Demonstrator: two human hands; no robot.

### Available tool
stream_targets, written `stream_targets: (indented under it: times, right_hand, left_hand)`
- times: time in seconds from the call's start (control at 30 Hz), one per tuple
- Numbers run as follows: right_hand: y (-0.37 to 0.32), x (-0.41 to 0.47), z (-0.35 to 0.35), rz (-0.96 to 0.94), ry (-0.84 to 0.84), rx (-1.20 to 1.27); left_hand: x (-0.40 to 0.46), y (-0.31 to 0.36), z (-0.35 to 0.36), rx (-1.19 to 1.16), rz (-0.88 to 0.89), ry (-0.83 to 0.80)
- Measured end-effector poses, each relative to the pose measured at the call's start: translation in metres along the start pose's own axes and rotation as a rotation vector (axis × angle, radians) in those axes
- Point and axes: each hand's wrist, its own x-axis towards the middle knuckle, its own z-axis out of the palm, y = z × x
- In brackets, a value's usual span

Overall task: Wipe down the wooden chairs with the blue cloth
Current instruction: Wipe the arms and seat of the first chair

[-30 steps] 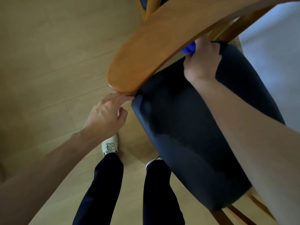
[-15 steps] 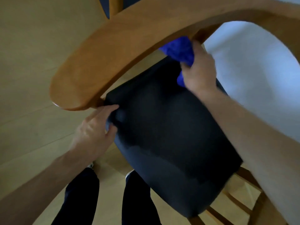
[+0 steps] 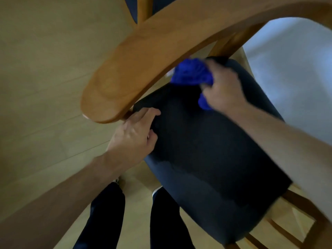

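You look down at one wooden chair with a curved honey-coloured backrest rail point(image 3: 152, 56) and one dark navy padded seat point(image 3: 206, 159). A second wooden post with dark upholstery beside it point(image 3: 143, 8) shows at the top edge; whether it belongs to another chair is unclear. There is one bunched bright blue cloth point(image 3: 190, 72), and two bare hands are in view.

Compared with half a second ago, the rail's rounded end sits further right and lower in view, and more of the blue cloth shows below the rail. Your left hand has moved up along the seat's edge, closer to the rail's end.

Your right hand point(image 3: 224, 88) is clenched around the blue cloth, fingers curled over it, holding it against the back of the seat just under the rail. A small fold of cloth pokes out below your palm. Your left hand point(image 3: 134, 135) grasps the left rear corner of the seat, fingers curled over its edge, just beneath the rail's rounded end.

Below, your two dark trouser legs point(image 3: 106, 212) stand on the pale wood-plank floor point(image 3: 45, 69). The view is motion-blurred.
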Motion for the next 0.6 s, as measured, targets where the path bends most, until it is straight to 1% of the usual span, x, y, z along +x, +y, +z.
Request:
stream_targets:
  times: [0.07,0.1,0.13,0.17,0.2,0.3,0.37,0.43,0.47,0.5,0.6]
  right_hand:
    - [0.015,0.026,-0.011,0.234,0.134,-0.054]
    - [0.017,0.029,-0.009,0.306,0.156,-0.075]
    - [0.011,0.022,-0.001,0.319,0.152,-0.114]
    - [0.001,0.006,0.012,0.284,0.138,-0.143]
    - [-0.011,-0.016,0.026,0.207,0.12,-0.124]
    - [-0.047,-0.102,0.058,-0.01,-0.044,0.003]
    - [-0.058,-0.145,0.067,-0.182,-0.132,-0.061]
    - [-0.062,-0.159,0.069,-0.413,-0.201,-0.1]
    - [-0.064,-0.156,0.068,-0.49,-0.238,-0.077]
    - [-0.069,-0.149,0.067,-0.509,-0.264,-0.044]
    - [-0.087,-0.119,0.066,-0.481,-0.234,0.026]
  left_hand:
    - [-0.012,-0.007,0.003,-0.021,-0.069,0.008]
    - [-0.019,-0.012,0.004,-0.028,-0.105,0.014]
    - [-0.027,-0.015,0.006,-0.036,-0.125,0.016]
    - [-0.036,-0.017,0.008,-0.042,-0.124,0.019]
    - [-0.045,-0.021,0.009,-0.042,-0.117,0.024]
    - [-0.071,-0.03,0.003,-0.005,-0.187,0.028]
    - [-0.084,-0.038,-0.001,0.024,-0.242,0.013]
    - [-0.094,-0.045,-0.005,0.018,-0.294,-0.032]
    - [-0.097,-0.048,-0.006,-0.008,-0.311,-0.057]
    - [-0.099,-0.048,-0.009,-0.04,-0.313,-0.075]
    - [-0.098,-0.046,-0.013,-0.121,-0.254,-0.065]
